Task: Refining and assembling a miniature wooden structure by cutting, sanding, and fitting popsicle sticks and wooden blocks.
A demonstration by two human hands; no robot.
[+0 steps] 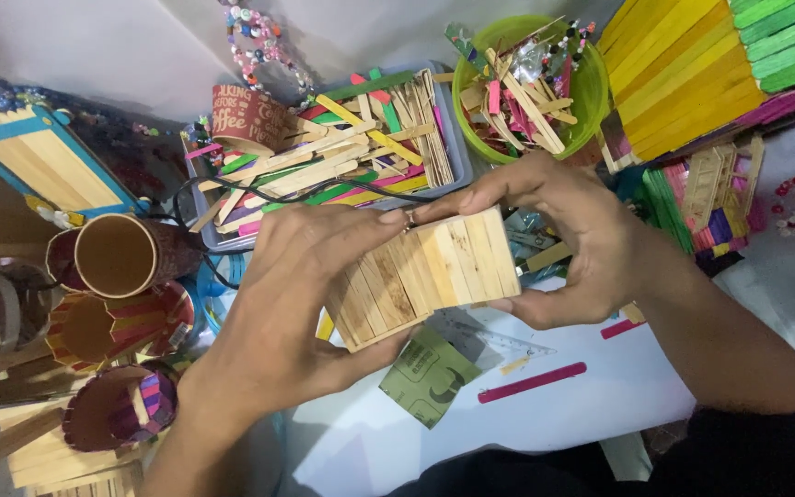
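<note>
- Both hands meet at frame centre: left hand (292,308) and right hand (568,244) each keep a closed grip on the plain wooden stick panel (430,271).
- Behind, a grey tray (457,138) holds coloured sticks.

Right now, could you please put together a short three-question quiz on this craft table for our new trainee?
1. True or false: both hands grip the panel of plain wooden sticks.
2. What colour is the bowl of mixed sticks? A red, B green, C white.
3. Which loose stick lies on the white table below the right hand?

Key: 1 true, the left hand too. 2 B. 3 the pink stick.
</note>
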